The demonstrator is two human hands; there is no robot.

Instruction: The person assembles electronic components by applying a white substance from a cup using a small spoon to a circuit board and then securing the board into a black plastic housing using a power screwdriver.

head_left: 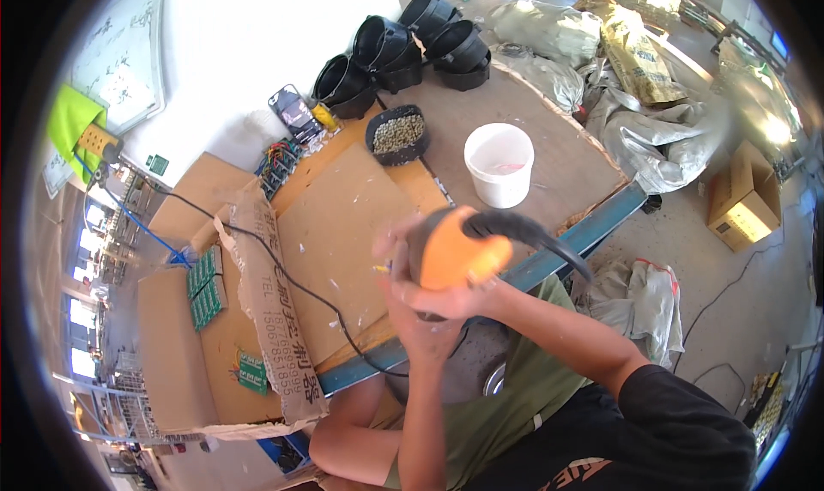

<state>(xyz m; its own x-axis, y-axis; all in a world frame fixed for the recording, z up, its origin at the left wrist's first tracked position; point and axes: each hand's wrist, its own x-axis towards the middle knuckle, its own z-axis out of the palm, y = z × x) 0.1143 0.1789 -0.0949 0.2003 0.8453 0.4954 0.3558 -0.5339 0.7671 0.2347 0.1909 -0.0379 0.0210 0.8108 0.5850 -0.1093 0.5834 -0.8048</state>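
Note:
In front of my body I hold a chunky orange-and-black power tool (pixel 459 252); its thick black cord bends away to the right. My right hand (pixel 468 299) is wrapped round it from below. Against its left side is my left hand (pixel 399 272), fingers curled and smeared by motion. A tiny yellow and blue bit shows by those fingers; what they hold is too blurred to name. The tool's front end is hidden. Beneath the hands is a cardboard sheet (pixel 343 225) on the table, and a white bucket (pixel 499 169) stands just beyond.
To the left, a cardboard box (pixel 176 354) holds green circuit boards (pixel 206 289). A black cable (pixel 279 259) crosses its edge. Farther back are a black tub of pellets (pixel 397 137) and several black pots (pixel 384 51). Sacks (pixel 657 139) and a carton (pixel 745 197) lie to the right.

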